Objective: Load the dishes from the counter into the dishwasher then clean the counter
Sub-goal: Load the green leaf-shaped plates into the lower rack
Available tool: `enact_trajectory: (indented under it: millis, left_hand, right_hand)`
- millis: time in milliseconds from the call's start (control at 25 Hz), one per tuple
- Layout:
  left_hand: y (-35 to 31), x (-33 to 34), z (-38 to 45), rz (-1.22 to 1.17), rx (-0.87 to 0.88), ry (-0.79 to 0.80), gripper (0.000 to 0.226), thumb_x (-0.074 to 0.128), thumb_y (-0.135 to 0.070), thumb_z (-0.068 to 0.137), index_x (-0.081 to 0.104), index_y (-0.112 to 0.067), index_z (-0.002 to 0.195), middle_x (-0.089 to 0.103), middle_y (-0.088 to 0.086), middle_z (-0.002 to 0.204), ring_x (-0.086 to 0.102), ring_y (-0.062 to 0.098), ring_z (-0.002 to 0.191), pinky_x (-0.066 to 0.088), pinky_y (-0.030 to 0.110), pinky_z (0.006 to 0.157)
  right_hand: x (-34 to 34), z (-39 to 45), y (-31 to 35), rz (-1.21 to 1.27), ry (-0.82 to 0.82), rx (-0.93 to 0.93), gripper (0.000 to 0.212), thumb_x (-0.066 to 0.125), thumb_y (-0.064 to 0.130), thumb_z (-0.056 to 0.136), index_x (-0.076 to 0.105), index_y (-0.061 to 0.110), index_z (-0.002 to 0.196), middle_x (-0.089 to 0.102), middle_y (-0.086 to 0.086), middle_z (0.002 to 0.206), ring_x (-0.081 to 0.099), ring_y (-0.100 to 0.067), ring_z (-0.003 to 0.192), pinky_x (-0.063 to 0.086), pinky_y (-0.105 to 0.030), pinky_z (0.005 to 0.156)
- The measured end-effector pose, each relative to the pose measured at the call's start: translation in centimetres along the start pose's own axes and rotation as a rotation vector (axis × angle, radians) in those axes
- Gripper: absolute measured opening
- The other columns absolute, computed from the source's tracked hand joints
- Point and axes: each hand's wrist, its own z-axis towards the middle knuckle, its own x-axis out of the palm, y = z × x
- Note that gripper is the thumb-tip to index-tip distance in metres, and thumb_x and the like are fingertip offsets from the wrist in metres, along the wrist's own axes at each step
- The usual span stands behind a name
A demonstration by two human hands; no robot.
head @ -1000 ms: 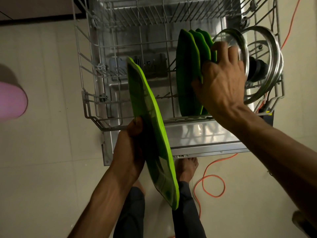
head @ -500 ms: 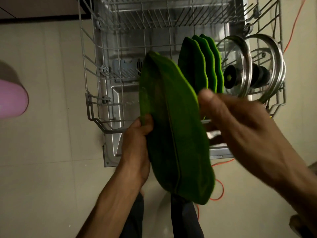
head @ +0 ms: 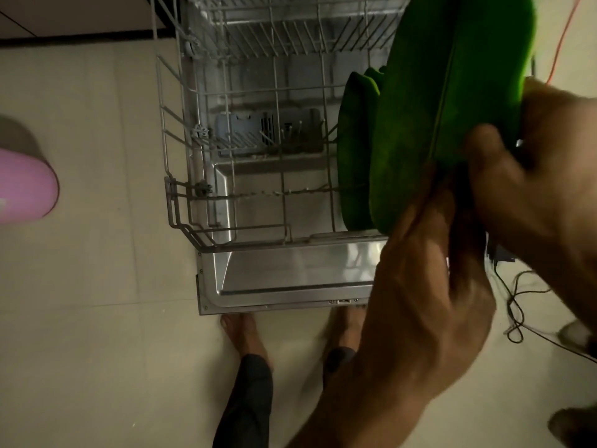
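We hold a green plate (head: 452, 101) with both hands, up close to the camera and above the right side of the rack (head: 258, 195). Our left hand (head: 429, 286) grips the plate's lower edge from below, fingers curled on it. Our right hand (head: 529, 195) closes on the same edge from the right, the thumb (head: 484, 147) pressed against the plate's face. The plate stands nearly on edge, tilted, and it blocks most of what lies behind it on the right.

The lower rack is pulled out over the open door (head: 290, 273) of the dishwasher (head: 223, 176). In the rack, just left of the held plate, other green plates (head: 353, 150) stand upright on edge in the tines; we make out at least two rims, and cannot count more because the held plate covers them. Whether the held plate touches them we cannot tell. The left and middle parts of the rack hold no dishes that we can see. Through the wires a dark box-like part (head: 268, 130) shows on the inner face of the door.

Above, a second rack (head: 290, 27) reaches to the top edge of the view.

Our bare feet (head: 242, 334) stand on the tiled floor (head: 97, 286) at the door's near edge. A pink object (head: 22, 185) sits at the far left. Dark cables (head: 517, 305) lie on the floor at the right, and an orange cable (head: 562, 37) runs down at the upper right.
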Motion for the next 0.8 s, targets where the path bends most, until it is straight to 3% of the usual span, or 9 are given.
enact_trajectory:
  millis: [80,240,360,440,520,600,720,800]
  left_hand:
    - [0.7,-0.2,1.0,-0.025,-0.057,-0.021,0.046,0.041,-0.03,0.1,0.044,-0.023,0.145,0.048,-0.007,0.147,0.042,0.002,0.135,0.037,0.024,0.112]
    - [2.4,-1.3,1.8,-0.004,-0.154,0.01,0.045,0.041,-0.034,0.099,0.047,-0.023,0.143,0.059,0.001,0.135,0.054,0.009,0.123,0.044,0.027,0.104]
    - [3.6,-2.1,2.5,0.024,-0.198,0.012,0.047,0.041,-0.036,0.096,0.05,-0.022,0.14,0.064,-0.001,0.124,0.058,0.007,0.11,0.048,0.013,0.088]
    - [4.2,-2.5,3.1,0.013,-0.227,0.028,0.05,0.039,-0.036,0.093,0.049,-0.022,0.14,0.063,-0.004,0.124,0.059,0.005,0.11,0.047,0.011,0.087]
    - [4.6,-2.6,3.6,0.006,-0.239,0.032,0.048,0.039,-0.033,0.096,0.049,-0.02,0.141,0.062,-0.001,0.129,0.058,0.008,0.116,0.047,0.017,0.094]
    - [4.7,-2.7,3.9,0.014,-0.251,0.033,0.05,0.038,-0.035,0.093,0.051,-0.02,0.138,0.063,0.0,0.128,0.058,0.01,0.116,0.047,0.023,0.097]
    - [5.0,-3.0,4.6,0.019,-0.294,0.029,0.047,0.038,-0.033,0.086,0.058,-0.019,0.126,0.067,0.005,0.115,0.062,0.018,0.105,0.051,0.036,0.093]
    - [5.1,-3.3,5.1,0.04,-0.312,0.023,0.046,0.04,-0.026,0.081,0.061,-0.016,0.12,0.068,0.01,0.104,0.064,0.026,0.098,0.052,0.049,0.09]
  right_hand:
    - [0.4,1.0,0.5,-0.056,0.053,-0.049,0.029,0.042,0.021,0.089,0.06,0.005,0.105,0.065,-0.02,0.083,0.061,-0.038,0.07,0.053,-0.046,0.062]
    - [2.4,1.5,0.1,-0.087,0.131,-0.039,0.015,0.045,0.014,0.092,0.05,0.001,0.086,0.048,-0.01,0.061,0.046,-0.031,0.053,0.029,-0.029,0.048]
    - [3.9,1.8,-0.2,-0.095,0.161,-0.048,0.014,0.046,0.014,0.094,0.051,0.002,0.092,0.048,-0.004,0.064,0.047,-0.023,0.052,0.036,-0.025,0.049]
    - [4.6,2.2,-0.4,-0.112,0.173,-0.055,0.019,0.047,0.016,0.095,0.054,-0.001,0.099,0.056,-0.013,0.074,0.056,-0.032,0.061,0.049,-0.034,0.055]
    - [5.2,2.6,-0.5,-0.143,0.181,-0.055,0.023,0.048,0.019,0.094,0.054,-0.002,0.102,0.059,-0.02,0.083,0.059,-0.038,0.071,0.05,-0.04,0.06]
    - [5.6,2.9,-0.5,-0.175,0.195,-0.053,0.023,0.049,0.018,0.093,0.055,-0.002,0.103,0.055,-0.018,0.083,0.057,-0.036,0.073,0.042,-0.035,0.061]
    - [6.2,3.2,-0.2,-0.254,0.205,-0.018,0.025,0.048,0.015,0.095,0.053,-0.003,0.111,0.05,-0.016,0.086,0.055,-0.035,0.078,0.037,-0.032,0.065]
    - [6.7,3.2,0.0,-0.291,0.18,-0.017,0.026,0.046,0.014,0.096,0.051,-0.002,0.116,0.057,-0.022,0.097,0.059,-0.042,0.091,0.035,-0.034,0.066]
